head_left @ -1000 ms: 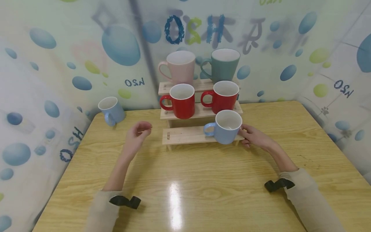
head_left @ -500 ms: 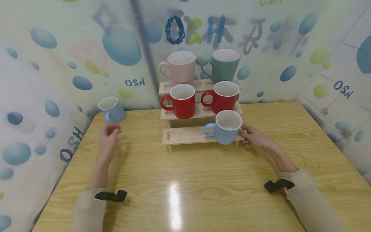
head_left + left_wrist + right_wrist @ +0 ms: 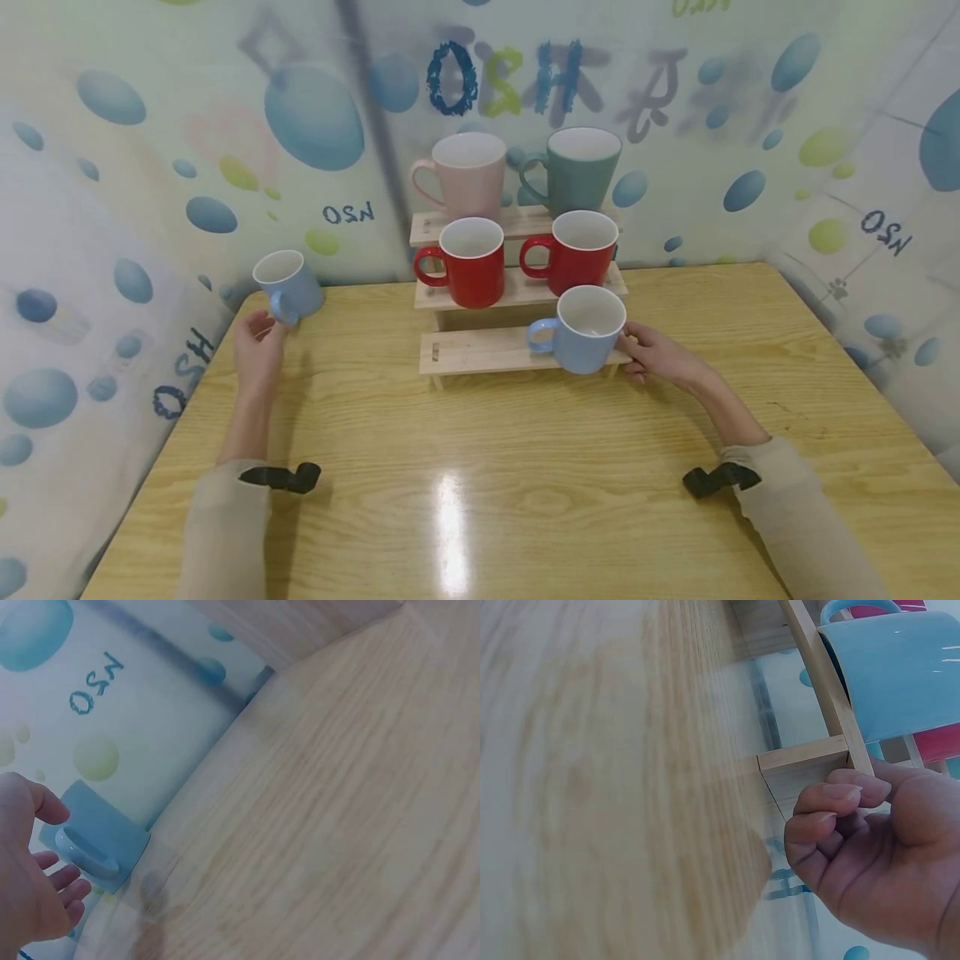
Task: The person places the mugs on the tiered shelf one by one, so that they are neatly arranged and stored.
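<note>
At the table's back left stands a light blue mug (image 3: 302, 287), its handle turned toward me. My left hand (image 3: 258, 350) is just in front of that handle; in the left wrist view a gap shows between the thumb and the loosely bent fingers (image 3: 66, 879), and I cannot tell if they touch the mug. A second light blue mug (image 3: 588, 337) sits on the right part of the lowest step of a wooden tiered rack (image 3: 480, 350). With thumb and curled fingers, my right hand (image 3: 663, 357) grips the right end of that step, right beside this mug.
Two red mugs, left (image 3: 474, 271) and right (image 3: 581, 258), stand on the middle step. On the top step are a pink mug (image 3: 471, 179) and a green mug (image 3: 581, 175). A patterned backdrop (image 3: 315, 217) closes off the wooden table (image 3: 525, 483) behind and at the sides.
My left hand has moved left, from beside the rack to the handle of the blue mug at the back left. My right hand has stayed at the rack's end.
</note>
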`<move>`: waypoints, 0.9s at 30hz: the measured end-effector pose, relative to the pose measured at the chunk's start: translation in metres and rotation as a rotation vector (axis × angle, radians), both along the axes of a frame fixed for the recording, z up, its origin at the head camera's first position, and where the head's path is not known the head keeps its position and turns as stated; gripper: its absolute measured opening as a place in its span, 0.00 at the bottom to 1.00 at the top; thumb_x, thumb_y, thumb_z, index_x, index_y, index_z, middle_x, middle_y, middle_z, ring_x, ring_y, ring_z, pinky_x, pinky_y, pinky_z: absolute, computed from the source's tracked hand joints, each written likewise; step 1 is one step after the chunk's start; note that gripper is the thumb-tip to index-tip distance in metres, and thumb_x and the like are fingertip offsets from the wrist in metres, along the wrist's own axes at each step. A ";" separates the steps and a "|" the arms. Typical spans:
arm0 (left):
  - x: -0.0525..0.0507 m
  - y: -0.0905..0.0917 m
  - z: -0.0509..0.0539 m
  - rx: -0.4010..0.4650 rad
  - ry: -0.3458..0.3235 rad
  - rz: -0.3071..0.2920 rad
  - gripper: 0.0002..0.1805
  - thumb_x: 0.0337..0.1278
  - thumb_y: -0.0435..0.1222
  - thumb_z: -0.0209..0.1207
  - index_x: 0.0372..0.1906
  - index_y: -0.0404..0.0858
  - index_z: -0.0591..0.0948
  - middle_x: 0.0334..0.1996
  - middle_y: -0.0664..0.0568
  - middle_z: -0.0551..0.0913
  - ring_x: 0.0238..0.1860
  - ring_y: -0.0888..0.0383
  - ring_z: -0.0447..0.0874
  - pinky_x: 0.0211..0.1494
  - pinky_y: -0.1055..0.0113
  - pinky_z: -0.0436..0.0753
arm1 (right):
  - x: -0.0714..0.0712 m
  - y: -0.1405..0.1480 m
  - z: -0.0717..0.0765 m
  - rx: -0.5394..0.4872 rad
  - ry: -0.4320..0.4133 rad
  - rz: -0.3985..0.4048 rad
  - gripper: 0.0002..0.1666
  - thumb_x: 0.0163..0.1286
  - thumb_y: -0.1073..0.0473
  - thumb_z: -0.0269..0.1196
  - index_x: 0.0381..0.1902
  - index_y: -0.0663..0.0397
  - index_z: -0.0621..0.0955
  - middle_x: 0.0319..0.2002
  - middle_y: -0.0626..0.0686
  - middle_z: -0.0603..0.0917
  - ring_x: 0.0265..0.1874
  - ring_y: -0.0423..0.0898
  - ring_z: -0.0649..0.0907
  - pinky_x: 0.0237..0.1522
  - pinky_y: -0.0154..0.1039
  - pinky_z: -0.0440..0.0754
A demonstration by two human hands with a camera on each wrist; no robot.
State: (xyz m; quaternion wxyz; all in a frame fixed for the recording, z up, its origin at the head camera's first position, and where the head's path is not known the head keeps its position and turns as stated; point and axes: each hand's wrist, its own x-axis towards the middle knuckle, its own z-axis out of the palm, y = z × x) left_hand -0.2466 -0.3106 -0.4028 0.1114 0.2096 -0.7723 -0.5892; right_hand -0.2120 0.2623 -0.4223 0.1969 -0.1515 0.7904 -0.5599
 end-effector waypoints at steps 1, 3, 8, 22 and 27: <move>-0.002 -0.001 0.000 0.006 0.000 -0.010 0.34 0.72 0.43 0.50 0.77 0.39 0.56 0.74 0.43 0.61 0.73 0.51 0.59 0.73 0.59 0.62 | 0.000 0.000 0.000 0.002 -0.002 -0.002 0.16 0.84 0.55 0.44 0.49 0.66 0.64 0.26 0.51 0.70 0.21 0.41 0.72 0.25 0.34 0.73; -0.006 -0.002 -0.001 0.016 0.007 -0.030 0.34 0.72 0.42 0.49 0.78 0.37 0.56 0.74 0.42 0.61 0.73 0.50 0.60 0.74 0.58 0.61 | 0.000 0.000 0.000 0.007 -0.008 -0.008 0.16 0.84 0.55 0.44 0.49 0.67 0.64 0.26 0.52 0.70 0.21 0.42 0.72 0.25 0.34 0.73; -0.015 -0.004 -0.004 0.033 0.023 -0.047 0.33 0.72 0.40 0.50 0.76 0.33 0.58 0.69 0.42 0.66 0.69 0.51 0.63 0.72 0.60 0.62 | -0.001 0.000 -0.001 0.005 -0.012 -0.013 0.16 0.84 0.55 0.44 0.48 0.68 0.64 0.26 0.52 0.69 0.21 0.41 0.71 0.25 0.34 0.73; -0.023 -0.001 -0.011 -0.027 0.005 -0.015 0.10 0.70 0.44 0.52 0.43 0.41 0.74 0.40 0.58 0.74 0.43 0.64 0.69 0.50 0.67 0.67 | 0.000 0.000 0.000 -0.003 -0.011 -0.010 0.15 0.84 0.56 0.44 0.49 0.67 0.64 0.25 0.52 0.69 0.21 0.41 0.71 0.25 0.35 0.73; -0.020 0.001 -0.013 -0.015 0.018 -0.034 0.12 0.70 0.41 0.51 0.31 0.39 0.74 0.28 0.59 0.76 0.37 0.61 0.71 0.39 0.69 0.68 | 0.000 0.000 0.000 -0.004 -0.015 -0.008 0.15 0.84 0.57 0.43 0.49 0.68 0.64 0.25 0.53 0.69 0.20 0.41 0.71 0.25 0.34 0.73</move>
